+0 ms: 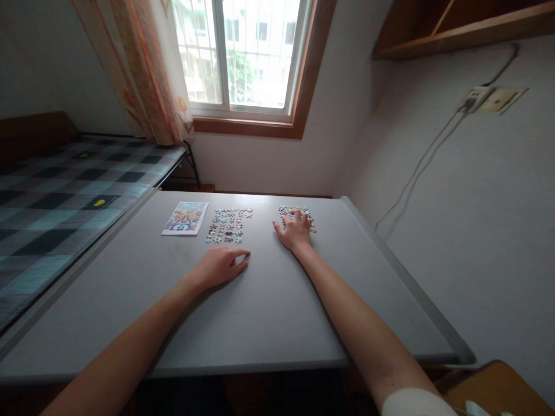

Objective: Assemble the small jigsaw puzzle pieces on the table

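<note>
My right hand (pixel 295 229) reaches over a loose pile of jigsaw puzzle pieces (pixel 286 208), its fingers spread and partly covering them. Whether a fingertip pinches a piece is too small to see, but the hand looks open. My left hand (pixel 222 266) rests on the grey table (pixel 260 323), index finger and thumb apart with nothing between them. Just beyond it, several puzzle pieces (pixel 228 225) lie spaced out in rough rows. To the left of these rows lies a colourful picture card (pixel 185 218) with a white border.
A bed with a checked cover (pixel 87 179) stands along the table's left side. Behind the table are a window (pixel 255 58) and an orange curtain (pixel 139 75). A cable (pixel 418 167) hangs from the socket on the right wall. A wooden stool or chair (pixel 498 387) is at the lower right.
</note>
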Motion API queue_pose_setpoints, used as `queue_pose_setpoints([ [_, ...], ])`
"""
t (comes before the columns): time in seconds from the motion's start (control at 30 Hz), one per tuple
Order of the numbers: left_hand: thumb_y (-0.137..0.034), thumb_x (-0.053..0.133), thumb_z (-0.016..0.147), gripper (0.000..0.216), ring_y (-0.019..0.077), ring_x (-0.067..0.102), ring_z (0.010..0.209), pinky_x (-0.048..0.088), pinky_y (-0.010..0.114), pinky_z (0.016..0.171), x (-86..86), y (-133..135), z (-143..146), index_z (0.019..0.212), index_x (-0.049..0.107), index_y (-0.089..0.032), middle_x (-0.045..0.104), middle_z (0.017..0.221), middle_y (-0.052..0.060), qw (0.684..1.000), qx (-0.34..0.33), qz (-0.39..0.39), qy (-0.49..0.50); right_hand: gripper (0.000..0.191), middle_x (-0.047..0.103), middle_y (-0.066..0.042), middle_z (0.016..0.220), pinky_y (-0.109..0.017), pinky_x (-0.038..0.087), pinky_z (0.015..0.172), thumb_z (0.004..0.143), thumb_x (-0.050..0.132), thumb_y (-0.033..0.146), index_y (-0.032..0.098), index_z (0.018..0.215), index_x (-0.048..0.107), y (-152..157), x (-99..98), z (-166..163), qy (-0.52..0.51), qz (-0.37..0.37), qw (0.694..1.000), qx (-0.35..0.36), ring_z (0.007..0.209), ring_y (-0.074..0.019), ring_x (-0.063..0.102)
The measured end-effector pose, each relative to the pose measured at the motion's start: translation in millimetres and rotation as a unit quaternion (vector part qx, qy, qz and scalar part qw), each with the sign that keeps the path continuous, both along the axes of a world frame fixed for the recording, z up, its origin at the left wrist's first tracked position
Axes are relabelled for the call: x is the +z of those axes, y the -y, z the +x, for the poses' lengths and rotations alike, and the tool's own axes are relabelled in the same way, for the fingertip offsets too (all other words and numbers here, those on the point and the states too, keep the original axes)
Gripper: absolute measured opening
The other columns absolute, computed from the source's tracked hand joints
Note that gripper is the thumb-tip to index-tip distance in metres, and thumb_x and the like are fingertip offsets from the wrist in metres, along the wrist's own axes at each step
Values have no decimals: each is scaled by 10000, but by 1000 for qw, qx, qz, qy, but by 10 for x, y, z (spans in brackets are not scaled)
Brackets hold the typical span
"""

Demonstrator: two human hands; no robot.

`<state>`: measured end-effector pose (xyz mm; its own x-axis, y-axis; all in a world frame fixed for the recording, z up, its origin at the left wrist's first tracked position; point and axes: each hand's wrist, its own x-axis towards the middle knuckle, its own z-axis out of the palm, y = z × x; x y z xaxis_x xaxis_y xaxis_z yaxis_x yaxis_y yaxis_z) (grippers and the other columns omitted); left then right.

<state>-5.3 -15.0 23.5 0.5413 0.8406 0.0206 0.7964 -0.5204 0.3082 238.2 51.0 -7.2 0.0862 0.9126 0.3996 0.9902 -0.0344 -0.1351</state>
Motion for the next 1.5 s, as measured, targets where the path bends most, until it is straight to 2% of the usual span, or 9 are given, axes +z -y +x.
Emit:
queue_pose_setpoints([
  [0.17, -457, 447, 856, 384, 117, 533, 552, 346, 227, 567, 14, -1, 2, 1157, 629, -305, 634, 642, -12, 1000, -1, -4, 1, 532, 477, -118, 1284, -438, 226, 964, 871, 366, 558, 203, 1198, 589, -47, 0, -11, 0, 20, 1000, 14, 1194, -317, 299],
  [0.33, -449, 446, 859, 382, 117, 525, 547, 333, 228, 562, 31, 3, 0, 1163, 625, -303, 634, 638, -13, 1000, -1, -9, 5, 585, 581, -124, 1197, -444, 205, 979, 881, 333, 555, 144, 1236, 552, -104, 2, -39, 2, 13, 999, 51, 1194, -314, 310],
  [0.53, -443, 452, 858, 370, 120, 529, 561, 328, 229, 562, 26, 2, 4, 1157, 627, -313, 637, 649, -15, 1000, -3, -4, 2, 600, 526, -110, 1303, -447, 168, 1005, 883, 312, 564, 157, 1265, 531, -158, 9, -43, 12, 15, 998, 61, 1227, -310, 281],
  [0.63, -445, 455, 856, 376, 118, 537, 570, 338, 226, 565, 22, 0, 5, 1158, 628, -304, 634, 650, -10, 1000, 0, -6, 2, 610, 542, -95, 1290, -453, 150, 1016, 881, 301, 584, 170, 1268, 529, -192, 18, -50, 17, 0, 997, 70, 1228, -310, 281],
  [0.97, -437, 449, 861, 378, 125, 544, 580, 359, 228, 588, 24, -9, 13, 1165, 627, -299, 641, 658, -5, 1000, -3, -11, 3, 649, 466, -91, 1360, -471, 134, 1026, 877, 240, 630, 230, 1346, 443, -277, 47, -72, 39, -42, 997, 42, 1268, -308, 254],
  [1.13, -444, 440, 866, 384, 126, 549, 588, 354, 226, 593, 2, -18, 6, 1173, 619, -298, 650, 669, -5, 1000, -6, -12, 5, 660, 465, -84, 1363, -488, 118, 1034, 873, 219, 645, 257, 1373, 407, -324, 36, -72, 40, -64, 996, 51, 1273, -316, 263],
  [1.23, -450, 432, 867, 387, 131, 554, 599, 349, 229, 591, -5, -20, 1, 1174, 616, -305, 653, 676, -6, 1000, -12, -11, 6, 678, 421, -98, 1396, -483, 113, 1039, 875, 203, 644, 245, 1397, 368, -335, 9, -68, 26, -37, 999, 17, 1291, -315, 249],
  [1.33, -450, 431, 867, 389, 130, 553, 597, 347, 229, 590, 0, -16, 0, 1176, 616, -302, 657, 681, -4, 1000, -12, -12, 8, 721, 429, -128, 1381, -506, 96, 1038, 866, 185, 663, 221, 1413, 342, -359, -15, -62, 10, -46, 998, -30, 1303, -326, 240],
  [1.5, -442, 438, 864, 387, 133, 557, 597, 364, 230, 603, 19, -11, 4, 1176, 618, -300, 658, 676, -3, 1000, -9, -15, 7, 734, 416, -124, 1395, -525, 89, 1032, 853, 181, 683, 237, 1416, 336, -369, -16, -53, 2, -74, 997, -33, 1313, -333, 226],
])
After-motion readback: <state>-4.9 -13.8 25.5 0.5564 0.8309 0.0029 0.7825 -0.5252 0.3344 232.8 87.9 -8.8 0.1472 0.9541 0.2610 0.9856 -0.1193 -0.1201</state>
